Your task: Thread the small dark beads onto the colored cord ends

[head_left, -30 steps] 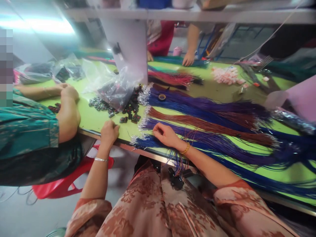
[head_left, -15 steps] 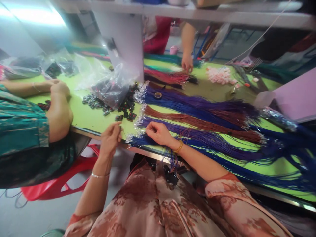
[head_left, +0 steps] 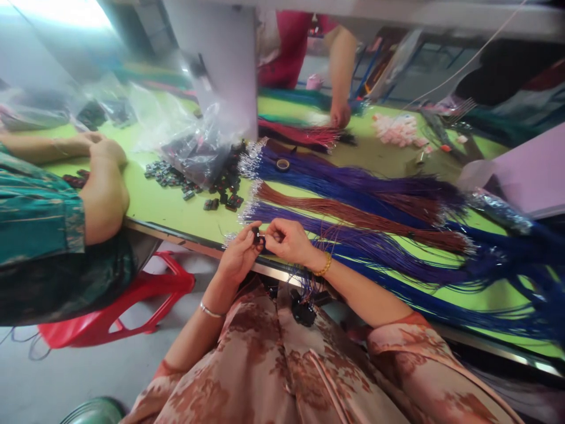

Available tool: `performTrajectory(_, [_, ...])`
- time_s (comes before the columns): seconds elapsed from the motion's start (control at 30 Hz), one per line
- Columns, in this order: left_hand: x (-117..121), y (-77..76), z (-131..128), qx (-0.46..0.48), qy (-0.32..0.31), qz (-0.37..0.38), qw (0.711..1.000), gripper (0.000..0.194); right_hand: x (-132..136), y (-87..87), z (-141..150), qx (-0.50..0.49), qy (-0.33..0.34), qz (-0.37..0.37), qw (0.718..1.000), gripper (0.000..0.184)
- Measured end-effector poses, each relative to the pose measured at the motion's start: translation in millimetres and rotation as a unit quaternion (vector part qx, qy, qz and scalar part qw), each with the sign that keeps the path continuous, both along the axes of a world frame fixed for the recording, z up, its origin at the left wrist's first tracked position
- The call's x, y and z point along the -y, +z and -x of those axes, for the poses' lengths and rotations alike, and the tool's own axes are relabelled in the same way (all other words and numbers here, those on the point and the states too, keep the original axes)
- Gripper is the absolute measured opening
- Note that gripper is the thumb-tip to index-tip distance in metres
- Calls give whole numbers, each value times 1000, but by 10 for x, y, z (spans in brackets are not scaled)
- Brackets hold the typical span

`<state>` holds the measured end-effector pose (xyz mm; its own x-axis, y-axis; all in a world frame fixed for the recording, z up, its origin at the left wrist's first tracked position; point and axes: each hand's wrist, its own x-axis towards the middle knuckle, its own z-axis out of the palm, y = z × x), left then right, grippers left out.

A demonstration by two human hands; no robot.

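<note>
My left hand (head_left: 241, 254) pinches a small black connector housing (head_left: 256, 235) above the table's front edge. Close against it, my right hand (head_left: 289, 241) has its fingertips pressed together on the silvery end of a wire (head_left: 261, 235), which meets the housing; whether the tip is inside it I cannot tell. Beneath and beyond my right hand lie purple wires (head_left: 348, 237) and brown wires (head_left: 326, 207), with bright metal terminals at their left ends. Several thin wires (head_left: 304, 280) hang over the edge to black housings (head_left: 303, 309) in front of my lap.
Loose black housings (head_left: 214, 204) and a plastic bag (head_left: 203, 153) of them lie at centre left. A tape roll (head_left: 282, 165) rests on the blue wires. A co-worker's arm (head_left: 103, 182) is at left, another person's hand (head_left: 340, 115) across the table. A red stool (head_left: 128, 306) stands below.
My left hand has moved right from beside the loose housings to meet my right hand, and a black housing now shows in its fingers. The right hand has stayed nearly in place.
</note>
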<state>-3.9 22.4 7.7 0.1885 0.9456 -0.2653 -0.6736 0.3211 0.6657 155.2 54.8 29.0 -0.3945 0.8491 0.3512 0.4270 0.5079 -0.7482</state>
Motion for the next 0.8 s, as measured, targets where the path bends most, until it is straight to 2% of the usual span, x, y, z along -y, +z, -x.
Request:
performTrajectory(0.3, [15, -33, 1, -35, 13, -15, 999, 34, 27, 5, 26, 32, -10, -17, 999, 9])
performTrajectory(0.47, [37, -28, -26, -97, 36, -25, 994, 37, 31, -11, 51, 35, 22, -19, 999, 8])
performTrajectory(0.67, [71, -24, -86, -173, 98, -26, 980, 40, 12, -79, 28, 41, 67, -14, 997, 10])
performTrajectory(0.8, [120, -88, -92, -197, 93, -26, 976, 40, 69, -150, 49, 66, 60, -29, 996, 9])
